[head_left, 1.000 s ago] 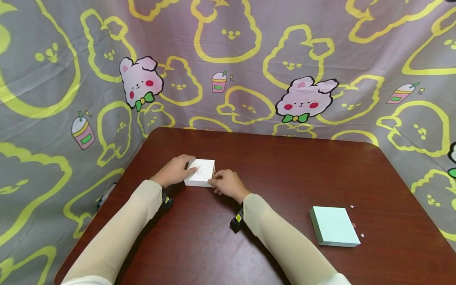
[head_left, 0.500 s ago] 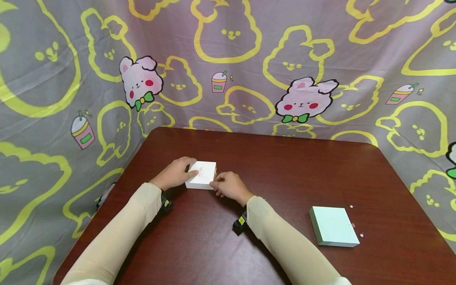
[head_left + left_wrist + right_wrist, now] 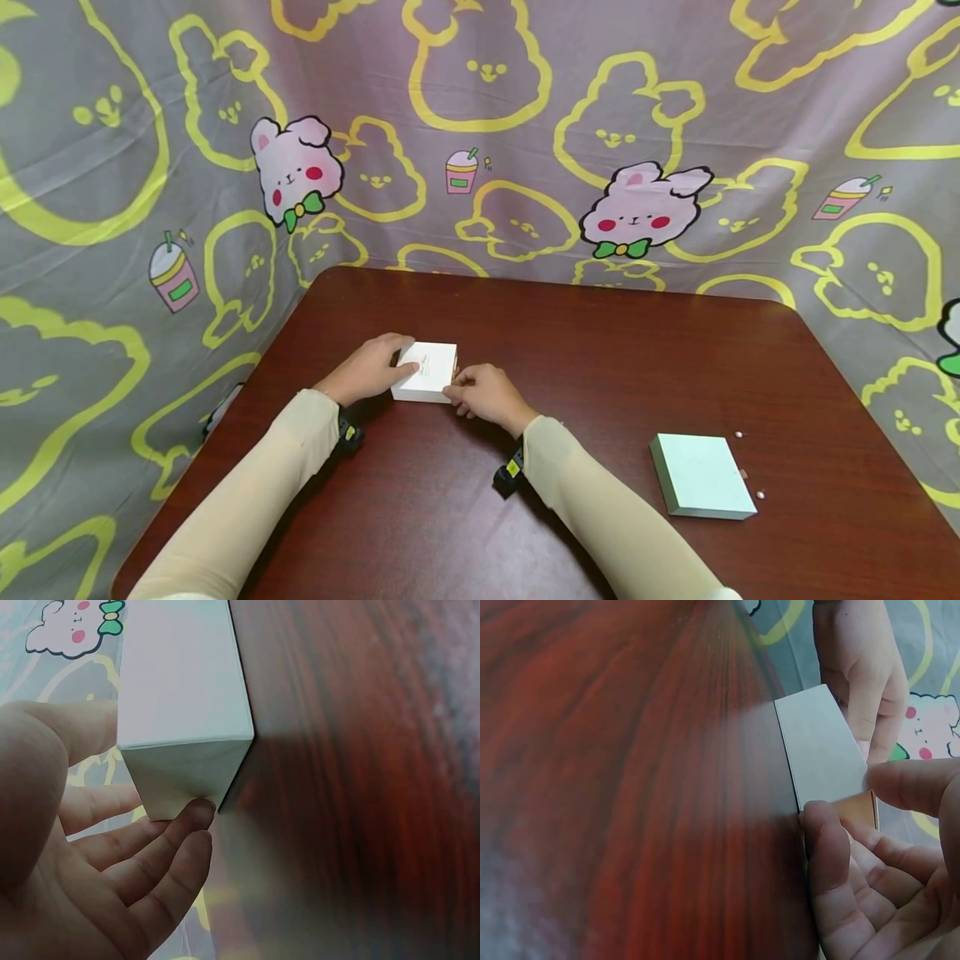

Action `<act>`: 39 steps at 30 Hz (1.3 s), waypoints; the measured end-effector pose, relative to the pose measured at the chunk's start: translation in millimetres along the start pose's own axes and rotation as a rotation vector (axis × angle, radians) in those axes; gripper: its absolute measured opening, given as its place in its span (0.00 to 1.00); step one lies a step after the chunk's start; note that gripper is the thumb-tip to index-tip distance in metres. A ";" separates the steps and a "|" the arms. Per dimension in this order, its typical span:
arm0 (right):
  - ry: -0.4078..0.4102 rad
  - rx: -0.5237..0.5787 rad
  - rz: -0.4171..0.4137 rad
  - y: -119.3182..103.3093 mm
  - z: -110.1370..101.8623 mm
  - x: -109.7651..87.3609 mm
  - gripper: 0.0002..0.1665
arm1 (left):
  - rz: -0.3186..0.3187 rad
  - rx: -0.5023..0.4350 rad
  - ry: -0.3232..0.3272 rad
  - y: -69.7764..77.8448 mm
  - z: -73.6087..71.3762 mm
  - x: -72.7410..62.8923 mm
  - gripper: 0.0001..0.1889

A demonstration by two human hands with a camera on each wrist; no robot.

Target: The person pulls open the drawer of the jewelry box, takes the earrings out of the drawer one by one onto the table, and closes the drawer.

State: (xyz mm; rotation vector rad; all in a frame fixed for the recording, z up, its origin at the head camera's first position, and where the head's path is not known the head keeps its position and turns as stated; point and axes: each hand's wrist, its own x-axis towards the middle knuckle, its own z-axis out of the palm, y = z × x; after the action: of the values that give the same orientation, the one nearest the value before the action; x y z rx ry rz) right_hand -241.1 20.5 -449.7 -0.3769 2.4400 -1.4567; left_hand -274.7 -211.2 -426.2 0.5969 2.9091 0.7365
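A white box (image 3: 437, 364) with fine print on its lid lies on the brown table, left of its middle. My left hand (image 3: 366, 368) holds its left end, thumb over the top; in the left wrist view, that hand's fingers (image 3: 169, 859) reach round the end of the box (image 3: 184, 675). At the near right corner, my right hand (image 3: 491, 398) grips the box between thumb and curled fingers. The right wrist view has a tan, coppery patch (image 3: 860, 808) on the box's right end, partly hidden by those fingers.
A pale mint box (image 3: 705, 475) lies at the right of the table (image 3: 570, 358), with a small pinkish tab (image 3: 743, 474) at its right side. Two small pale beads (image 3: 739, 434) sit beside it. A patterned curtain (image 3: 517, 150) hangs behind and at the sides.
Both hands and the white box have shifted slightly toward me and a little to the right. The hold of both hands stays the same. The mint box has not moved.
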 end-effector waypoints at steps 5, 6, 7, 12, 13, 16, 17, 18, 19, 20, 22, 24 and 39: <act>-0.006 0.009 -0.007 -0.4 -1.5 -2.1 0.09 | -0.001 -0.006 0.002 0.9 1.6 -1.2 0.30; -0.007 0.010 -0.008 -0.3 -1.7 -2.4 0.09 | 0.001 -0.008 0.003 1.2 1.8 -1.7 0.30; -0.008 0.011 -0.008 -0.1 -1.9 -2.6 0.09 | 0.002 -0.009 0.003 1.5 2.0 -2.2 0.30; -0.017 0.013 0.000 1.3 -2.5 -4.2 0.10 | 0.012 -0.014 0.003 3.8 1.8 -5.3 0.29; -0.019 0.015 0.001 1.8 -2.7 -4.7 0.10 | 0.013 -0.018 0.002 4.4 1.7 -5.7 0.30; -0.025 0.023 0.004 2.8 -3.4 -6.5 0.11 | 0.013 -0.022 0.000 5.9 1.9 -7.0 0.30; -0.026 0.025 0.006 3.3 -3.5 -7.1 0.11 | 0.012 -0.021 -0.001 6.6 1.9 -7.6 0.30; -0.027 0.024 0.007 3.9 -3.6 -7.6 0.10 | 0.011 -0.021 -0.002 7.1 2.1 -7.8 0.30; -0.028 0.023 0.009 4.1 -3.8 -8.2 0.10 | 0.009 -0.022 -0.001 7.5 2.3 -8.1 0.30; -0.030 0.024 0.010 4.1 -4.1 -9.0 0.10 | 0.014 -0.019 0.000 7.9 2.6 -8.6 0.30; -0.031 0.021 0.010 4.5 -4.7 -10.3 0.10 | 0.018 -0.019 0.001 8.6 3.1 -9.0 0.30; -0.033 0.023 0.009 4.6 -5.5 -11.7 0.10 | 0.025 -0.022 0.001 8.8 4.0 -9.1 0.30; -0.052 0.024 0.005 5.2 -10.6 -22.9 0.10 | 0.037 -0.047 -0.024 13.2 6.4 -15.3 0.30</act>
State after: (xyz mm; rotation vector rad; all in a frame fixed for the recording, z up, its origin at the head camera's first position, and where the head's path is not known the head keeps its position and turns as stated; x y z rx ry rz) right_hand -224.2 39.8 -447.2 -0.3982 2.3784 -1.4547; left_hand -254.9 -203.6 -425.8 0.6524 2.8573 0.7940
